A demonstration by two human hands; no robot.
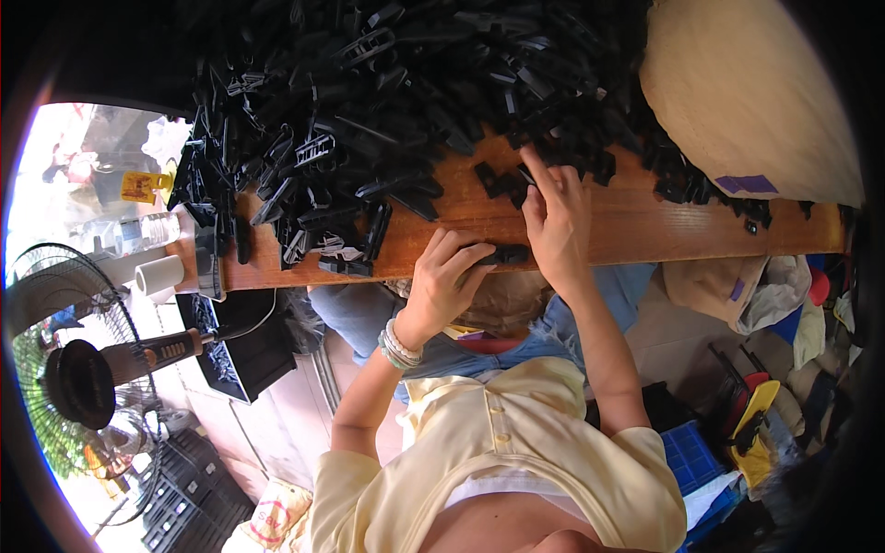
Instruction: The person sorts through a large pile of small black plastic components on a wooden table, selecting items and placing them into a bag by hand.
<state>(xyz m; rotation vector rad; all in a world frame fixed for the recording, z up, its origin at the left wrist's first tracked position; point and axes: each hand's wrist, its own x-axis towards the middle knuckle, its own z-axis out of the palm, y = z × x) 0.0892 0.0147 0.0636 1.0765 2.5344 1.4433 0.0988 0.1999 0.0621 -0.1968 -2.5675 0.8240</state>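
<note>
Partly hidden under the left hand's (446,280) curled fingers, a black plastic piece (509,254) is pinched at the table (433,249) edge, its far end jutting out toward the right hand (560,221). That hand's index finger stretches forward, the others loosely bent; whether they grip the small dark part (528,173) beside them, I cannot tell. Beyond both hands' fingertips, heaped black parts (369,120) blur together, single outlines hard to make out, the pile's far side lost in shadow.

Black parts (355,129): plastic, smooth (glossy in places) | table (636,221): wood, glossy | jeans (627,293): rough denim
</note>
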